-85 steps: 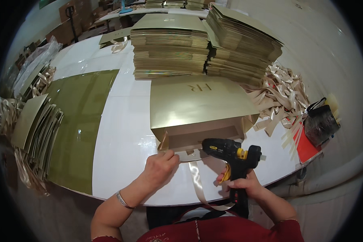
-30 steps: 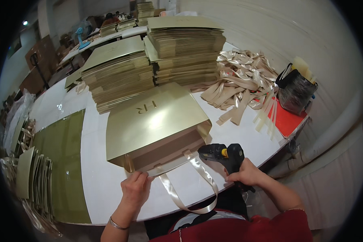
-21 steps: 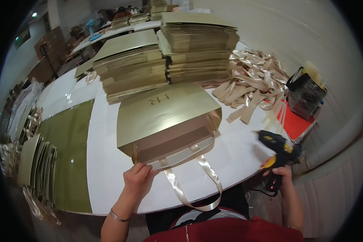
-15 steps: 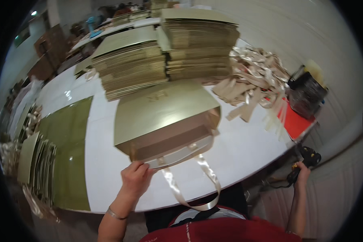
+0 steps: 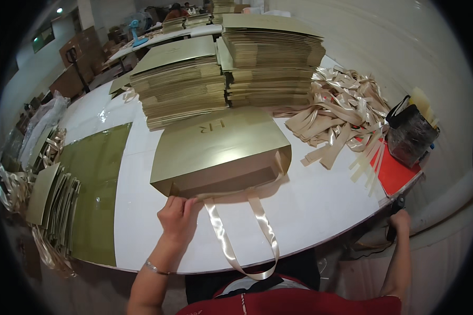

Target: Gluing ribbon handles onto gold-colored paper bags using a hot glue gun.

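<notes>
Since the earlier frames, the black hot-glue gun with yellow parts [image 5: 399, 204] has moved from the bag's mouth out to the right, and now shows past the rim of the white-topped table [image 5: 152, 231]; the bag's near edge, which showed a broad pale strip, now shows only a narrow band. The right hand [image 5: 401, 220] appears closed around the gun's handle, though I cannot tell where the trigger finger sits. The left hand [image 5: 174, 216] has its fingertips pinched on the left end of that near edge. The large gold paper carrier bag [image 5: 220, 144] lies on its side, mouth toward the person, in front of two tall stacks of flat gold bags [image 5: 181, 92]. A shiny champagne satin ribbon loop [image 5: 219, 231] runs from its edge toward the person, its bend reaching past the table. That bend could be dragged if the body leans in, shifting the ribbon ends if the glue beneath is soft. With only the left end pinched, the right end of the folded edge might spring up. The gun's dark cord [image 5: 370, 254], hanging near the table's rim, could snag and tug the tool.
</notes>
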A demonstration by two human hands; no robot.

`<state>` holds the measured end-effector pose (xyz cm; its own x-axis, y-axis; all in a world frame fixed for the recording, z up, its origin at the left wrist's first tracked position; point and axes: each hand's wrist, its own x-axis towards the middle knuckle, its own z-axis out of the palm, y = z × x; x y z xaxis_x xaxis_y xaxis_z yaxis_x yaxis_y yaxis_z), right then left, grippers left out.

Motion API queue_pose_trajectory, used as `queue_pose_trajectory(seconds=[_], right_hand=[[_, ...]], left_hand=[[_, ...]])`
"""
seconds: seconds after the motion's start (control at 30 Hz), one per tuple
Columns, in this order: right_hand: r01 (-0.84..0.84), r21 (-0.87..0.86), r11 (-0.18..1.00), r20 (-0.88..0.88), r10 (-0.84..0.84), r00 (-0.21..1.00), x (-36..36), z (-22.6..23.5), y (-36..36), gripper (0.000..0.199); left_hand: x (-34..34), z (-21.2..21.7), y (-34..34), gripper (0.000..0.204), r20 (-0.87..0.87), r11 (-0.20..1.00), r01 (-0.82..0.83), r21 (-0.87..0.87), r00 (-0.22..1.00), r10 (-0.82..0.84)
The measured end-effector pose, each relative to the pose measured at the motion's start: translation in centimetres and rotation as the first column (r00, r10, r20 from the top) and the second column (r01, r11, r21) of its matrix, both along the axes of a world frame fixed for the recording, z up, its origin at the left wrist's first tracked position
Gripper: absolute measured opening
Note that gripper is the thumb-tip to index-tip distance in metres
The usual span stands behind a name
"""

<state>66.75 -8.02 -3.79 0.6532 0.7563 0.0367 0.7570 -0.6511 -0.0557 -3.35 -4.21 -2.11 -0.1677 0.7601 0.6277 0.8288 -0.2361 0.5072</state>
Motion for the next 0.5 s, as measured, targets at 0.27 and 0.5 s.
queue_pose_trajectory(seconds=[0.27, 0.5], right_hand=[[-0.862, 0.497, 0.101, -0.008, 0.994, 0.112, -40.8, 9.5, 9.1, 0.043], [-0.899, 0.320, 0.299, -0.389, 0.907, 0.163, -43.0, 6.0, 11.7, 0.052]], left_hand=[[3.7, -1.3, 5.1, 0.014, -0.361, 0.981, -0.069, -0.180, 0.933, -0.001], [2.2, 6.1, 1.6, 0.056, -0.175, 0.747, 0.063, -0.662, 0.956, -0.236]])
